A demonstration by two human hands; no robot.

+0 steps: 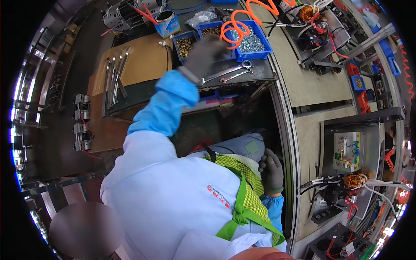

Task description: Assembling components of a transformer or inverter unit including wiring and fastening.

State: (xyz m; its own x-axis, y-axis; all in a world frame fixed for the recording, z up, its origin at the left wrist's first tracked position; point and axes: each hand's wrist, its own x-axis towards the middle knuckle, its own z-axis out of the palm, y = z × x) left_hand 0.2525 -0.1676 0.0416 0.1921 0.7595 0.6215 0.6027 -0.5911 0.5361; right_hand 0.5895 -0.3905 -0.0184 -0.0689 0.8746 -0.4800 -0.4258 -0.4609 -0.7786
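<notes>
My left hand (202, 57), in a grey glove, reaches over the blue parts bins at the bench's right end. Motion smears its fingers, which lie by the bin of dark brass-coloured fasteners (211, 30); whether they hold anything is hidden. Left of it stands a small bin of yellowish nuts (185, 47), and to its right a bin of silver screws (251, 41). Two combination wrenches (229, 73) lie just below. My right hand (272, 172), also gloved in grey, hangs low beside my leg near the metal rail, fingers curled inward; anything inside them is hidden.
Long metal strips (115, 76) lie on cardboard (147, 56). A blue-and-white can (167, 24) and motors (125, 15) stand behind. An orange coiled hose (236, 32) hangs over the bins. Right of the rail (289, 143), a metal housing (346, 151) holds a circuit board and copper coil.
</notes>
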